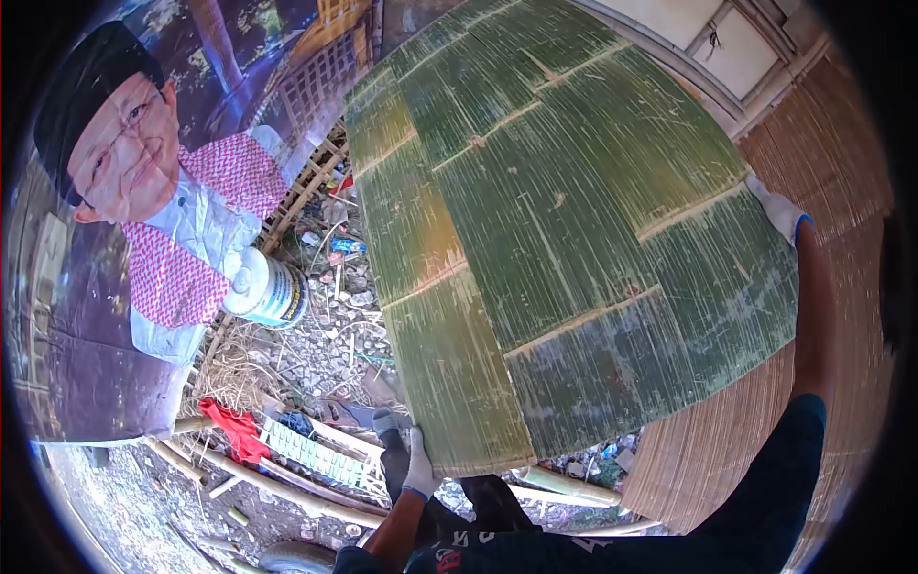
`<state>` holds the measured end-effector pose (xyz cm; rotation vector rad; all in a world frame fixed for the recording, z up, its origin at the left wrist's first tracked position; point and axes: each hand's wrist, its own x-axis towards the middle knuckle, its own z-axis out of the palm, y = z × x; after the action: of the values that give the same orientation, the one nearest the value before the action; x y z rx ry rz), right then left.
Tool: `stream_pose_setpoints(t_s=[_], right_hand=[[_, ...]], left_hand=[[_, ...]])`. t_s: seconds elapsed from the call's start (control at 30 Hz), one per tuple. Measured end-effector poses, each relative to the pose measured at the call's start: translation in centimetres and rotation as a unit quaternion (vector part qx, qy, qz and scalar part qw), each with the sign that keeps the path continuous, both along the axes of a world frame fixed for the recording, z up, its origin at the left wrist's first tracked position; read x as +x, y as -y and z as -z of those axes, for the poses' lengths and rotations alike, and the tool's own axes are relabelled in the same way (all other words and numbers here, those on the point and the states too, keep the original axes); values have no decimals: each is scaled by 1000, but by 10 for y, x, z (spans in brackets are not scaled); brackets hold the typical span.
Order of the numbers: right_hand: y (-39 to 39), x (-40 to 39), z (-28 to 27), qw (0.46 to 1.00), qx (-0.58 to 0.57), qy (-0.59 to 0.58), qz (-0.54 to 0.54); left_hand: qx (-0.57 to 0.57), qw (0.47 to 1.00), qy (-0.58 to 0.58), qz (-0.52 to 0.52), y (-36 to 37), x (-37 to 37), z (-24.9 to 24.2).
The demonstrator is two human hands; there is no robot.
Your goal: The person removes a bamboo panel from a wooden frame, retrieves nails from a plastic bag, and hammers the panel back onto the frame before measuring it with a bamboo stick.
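A large green panel of flattened bamboo fills the middle of the head view, its split strips crossed by pale node lines. At the panel's lower left corner is my left hand in a white glove, closed on the edge. My right hand, gloved too, grips the right edge, with its fingers partly hidden by the panel. Both arms are spread wide, one at each side of the panel.
A printed banner hangs at the left beside a white tub. Red cloth and bamboo poles lie at the lower left, over gravel and litter. Brown woven matting covers the right side.
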<state>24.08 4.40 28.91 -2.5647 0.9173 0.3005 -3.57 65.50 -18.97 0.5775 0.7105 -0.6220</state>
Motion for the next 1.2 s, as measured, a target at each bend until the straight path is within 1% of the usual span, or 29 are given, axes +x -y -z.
stream_pose_setpoints(t_s=[0.03,0.1,0.17,0.2,0.23,0.27,0.3,0.4,0.43,0.47,0.53,0.57,0.63,0.67,0.7,0.73,0.77,0.8,0.83,0.87,0.9,0.93,0.97,1.0,1.03,1.07,1.1,1.13,1.2], right_hand=[[4,-4,4,1000,2,12,1],[15,-10,18,999,8,38,3],[10,-13,15,1000,-18,12,-23],[8,-15,18,999,-30,-4,-33],[9,-13,23,992,-117,3,-36],[8,-7,18,993,-113,10,-38],[3,-7,15,994,-107,6,-37],[-32,-3,5,992,-111,19,-49],[-44,0,0,991,-115,33,-54],[-48,8,-9,992,-114,24,-49],[-49,12,-4,994,-103,-1,-44],[-53,14,-3,996,-75,20,-42],[-74,13,-4,998,-18,49,-30],[-77,15,-8,998,-15,43,-38],[-79,16,-14,998,-12,41,-45],[-78,17,-14,998,-3,33,-53],[-78,14,-3,997,-23,29,-70],[-79,14,2,995,-44,29,-89],[-82,16,-2,991,-71,39,-110],[-87,15,-7,989,-98,20,-104],[-97,14,-6,989,-114,-5,-97],[-108,19,-9,986,-135,-25,-96],[-120,20,-12,989,-117,-58,-68],[-130,14,-7,990,-101,-58,-81],[-140,6,0,991,-79,-59,-95],[-147,0,2,990,-72,-49,-110],[-153,-11,23,989,-81,-6,-120],[-167,-24,33,988,-84,-36,-121],[-185,-35,43,983,-90,-90,-130]], left_hand=[[13,1000,2,12,0,-6,9],[10,1000,4,2,3,-19,19],[21,1000,14,12,5,-21,36],[25,1000,-7,8,10,-24,37],[29,999,-23,5,17,-20,38],[30,999,-43,4,24,-16,39],[33,996,-81,5,28,-22,51],[-5,993,-110,51,44,-29,68],[-18,996,-71,47,48,-41,89],[-23,996,-75,31,63,-34,85],[-25,995,-93,-3,84,-40,84],[-61,995,-85,-8,90,-44,90],[-89,991,-97,21,100,-47,103],[-103,989,-100,42,103,-43,106],[-77,991,-83,70,112,-43,114],[-33,976,-161,140,111,-46,126],[16,949,-237,207,101,-50,141],[63,911,-304,270,91,-48,143],[61,917,-289,267,88,-19,109],[13,933,-298,203,75,-8,139],[254,921,-163,245,71,55,81],[317,914,20,253,69,123,22],[414,848,222,246,68,193,-41],[502,754,370,207,66,264,-104],[530,715,412,195,69,334,-169],[547,607,567,100,70,399,-194],[552,460,692,68,83,444,-273],[523,349,774,76,97,476,-330],[433,112,879,167,141,528,-379]])
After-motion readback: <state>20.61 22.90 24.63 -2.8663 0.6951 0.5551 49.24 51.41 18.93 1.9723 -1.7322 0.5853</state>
